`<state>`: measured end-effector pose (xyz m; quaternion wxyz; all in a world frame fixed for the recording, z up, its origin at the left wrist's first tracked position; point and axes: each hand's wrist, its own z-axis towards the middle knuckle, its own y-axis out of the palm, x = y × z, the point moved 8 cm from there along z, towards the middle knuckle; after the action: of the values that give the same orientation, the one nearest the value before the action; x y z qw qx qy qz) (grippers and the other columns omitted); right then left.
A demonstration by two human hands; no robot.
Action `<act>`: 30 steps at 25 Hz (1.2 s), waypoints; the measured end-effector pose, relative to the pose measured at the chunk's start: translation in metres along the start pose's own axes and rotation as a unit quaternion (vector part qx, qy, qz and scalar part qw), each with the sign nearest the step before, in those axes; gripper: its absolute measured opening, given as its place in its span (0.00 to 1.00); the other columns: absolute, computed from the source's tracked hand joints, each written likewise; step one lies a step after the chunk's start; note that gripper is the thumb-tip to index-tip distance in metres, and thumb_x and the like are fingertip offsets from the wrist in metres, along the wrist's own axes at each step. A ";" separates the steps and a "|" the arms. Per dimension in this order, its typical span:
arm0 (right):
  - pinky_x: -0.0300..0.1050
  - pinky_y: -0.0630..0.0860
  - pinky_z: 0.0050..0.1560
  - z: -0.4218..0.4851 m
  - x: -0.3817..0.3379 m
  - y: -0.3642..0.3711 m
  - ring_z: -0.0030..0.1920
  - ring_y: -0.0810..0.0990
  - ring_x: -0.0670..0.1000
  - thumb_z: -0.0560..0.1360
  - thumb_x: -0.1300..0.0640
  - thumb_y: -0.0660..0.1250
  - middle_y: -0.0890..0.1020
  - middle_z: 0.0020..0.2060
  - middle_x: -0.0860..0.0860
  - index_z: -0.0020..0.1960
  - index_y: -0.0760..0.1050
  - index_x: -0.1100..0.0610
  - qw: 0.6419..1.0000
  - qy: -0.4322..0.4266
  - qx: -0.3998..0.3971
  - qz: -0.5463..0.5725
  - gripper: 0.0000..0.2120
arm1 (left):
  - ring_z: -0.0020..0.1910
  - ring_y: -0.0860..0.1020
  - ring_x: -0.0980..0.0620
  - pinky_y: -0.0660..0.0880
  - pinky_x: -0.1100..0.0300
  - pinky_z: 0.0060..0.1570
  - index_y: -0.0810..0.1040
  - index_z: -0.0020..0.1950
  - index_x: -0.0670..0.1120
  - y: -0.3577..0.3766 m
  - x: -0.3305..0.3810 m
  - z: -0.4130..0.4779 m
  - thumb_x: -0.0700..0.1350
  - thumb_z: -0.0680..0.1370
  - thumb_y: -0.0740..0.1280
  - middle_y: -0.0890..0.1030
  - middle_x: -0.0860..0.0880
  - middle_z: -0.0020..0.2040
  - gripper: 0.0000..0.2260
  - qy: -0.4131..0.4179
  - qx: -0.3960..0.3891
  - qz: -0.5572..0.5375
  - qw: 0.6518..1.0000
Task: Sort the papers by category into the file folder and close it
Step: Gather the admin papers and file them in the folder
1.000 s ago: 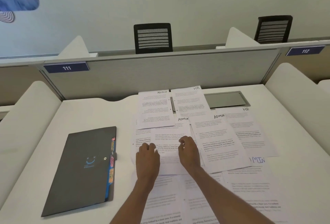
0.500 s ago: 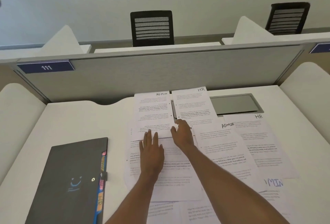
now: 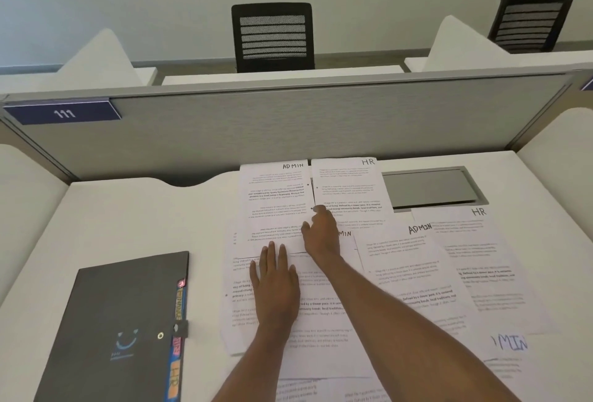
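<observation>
Several printed white sheets lie spread over the desk, hand-labelled ADMIN and HR at the far middle, with another ADMIN sheet and HR sheet to the right. My left hand lies flat with straight fingers on the sheets below the far ADMIN page. My right hand reaches further, its fingers touching the seam between the far ADMIN and HR pages. A dark grey file folder lies shut at the left, coloured tabs showing along its right edge.
A grey partition with a blue "111" plate bounds the desk's far edge. A grey cable hatch is set into the desk at the far right. White side dividers flank the desk. Black chairs stand beyond the partition.
Both hands have slid away from me up the paper pile; the left hand went from curled to flat, and the right hand reached the far ADMIN and HR sheets. The camera tilted down.
</observation>
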<state>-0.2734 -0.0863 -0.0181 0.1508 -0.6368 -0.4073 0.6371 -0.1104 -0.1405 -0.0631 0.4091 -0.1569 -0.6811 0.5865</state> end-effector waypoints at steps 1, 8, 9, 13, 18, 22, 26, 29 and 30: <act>0.53 0.76 0.65 -0.003 -0.001 -0.001 0.65 0.76 0.56 0.80 0.58 0.67 0.77 0.64 0.55 0.70 0.69 0.59 1.000 0.008 0.009 -0.018 0.20 | 0.85 0.58 0.47 0.49 0.44 0.84 0.62 0.84 0.48 0.000 0.000 0.000 0.55 0.84 0.42 0.60 0.47 0.85 0.30 0.002 0.001 0.001 1.000; 0.51 0.72 0.67 -0.011 0.003 0.008 0.65 0.74 0.57 0.80 0.57 0.66 0.77 0.63 0.57 0.69 0.69 0.61 0.999 0.021 0.023 -0.039 0.20 | 0.85 0.56 0.48 0.48 0.44 0.84 0.60 0.85 0.49 0.001 -0.002 -0.003 0.55 0.84 0.42 0.58 0.47 0.86 0.30 0.004 -0.005 0.000 1.000; 0.51 0.72 0.67 -0.010 0.004 0.007 0.65 0.75 0.57 0.79 0.57 0.67 0.78 0.63 0.56 0.69 0.70 0.60 0.999 0.026 0.027 -0.029 0.20 | 0.85 0.55 0.48 0.48 0.44 0.84 0.61 0.85 0.49 0.001 -0.003 -0.003 0.55 0.84 0.42 0.58 0.48 0.86 0.30 0.003 -0.005 -0.003 1.000; 0.52 0.78 0.57 -0.005 0.014 0.009 0.55 0.80 0.56 0.77 0.58 0.68 0.81 0.52 0.54 0.56 0.78 0.58 0.998 0.049 0.024 -0.023 0.09 | 0.85 0.54 0.49 0.46 0.44 0.84 0.58 0.85 0.49 0.003 -0.005 -0.003 0.56 0.84 0.41 0.57 0.48 0.86 0.30 0.008 -0.015 -0.006 1.000; 0.50 0.81 0.55 -0.011 0.024 -0.005 0.53 0.83 0.57 0.79 0.65 0.67 0.84 0.52 0.55 0.54 0.80 0.62 0.987 0.080 0.047 0.134 0.06 | 0.85 0.53 0.49 0.44 0.48 0.84 0.52 0.86 0.49 -0.014 -0.011 -0.005 0.52 0.87 0.49 0.54 0.48 0.86 0.27 -0.013 0.004 -0.043 0.999; 0.54 0.80 0.62 -0.026 0.047 -0.031 0.57 0.82 0.57 0.79 0.64 0.69 0.85 0.56 0.55 0.59 0.81 0.63 0.975 0.090 0.038 0.199 0.10 | 0.82 0.62 0.43 0.56 0.46 0.82 0.59 0.85 0.46 -0.049 -0.027 -0.012 0.44 0.87 0.57 0.64 0.44 0.83 0.25 -0.109 0.073 -0.147 0.980; 0.50 0.81 0.56 -0.063 0.091 -0.066 0.52 0.83 0.55 0.79 0.62 0.70 0.85 0.50 0.52 0.56 0.82 0.61 0.970 0.081 0.016 0.230 0.07 | 0.78 0.68 0.40 0.64 0.44 0.78 0.64 0.82 0.43 -0.067 -0.032 -0.032 0.45 0.88 0.55 0.71 0.41 0.78 0.21 -0.205 0.098 -0.303 0.926; 0.56 0.83 0.55 -0.094 0.128 -0.090 0.50 0.85 0.55 0.77 0.62 0.71 0.87 0.47 0.50 0.52 0.83 0.59 0.964 0.085 -0.005 0.251 0.05 | 0.70 0.76 0.37 0.70 0.42 0.74 0.74 0.75 0.43 -0.058 -0.025 -0.051 0.52 0.87 0.56 0.80 0.39 0.70 0.21 -0.248 0.051 -0.396 0.883; 0.56 0.83 0.54 -0.103 0.139 -0.095 0.50 0.86 0.55 0.77 0.62 0.71 0.87 0.47 0.50 0.52 0.83 0.58 0.962 0.086 -0.014 0.258 0.04 | 0.66 0.79 0.37 0.73 0.41 0.71 0.78 0.70 0.45 -0.049 -0.025 -0.055 0.57 0.85 0.57 0.83 0.41 0.65 0.22 -0.254 0.035 -0.416 0.872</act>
<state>-0.2286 0.1054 -0.0311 0.0074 -0.7747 -0.2235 0.5914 -0.0405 -0.1341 -0.0281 0.4334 0.3096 -0.7432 0.4050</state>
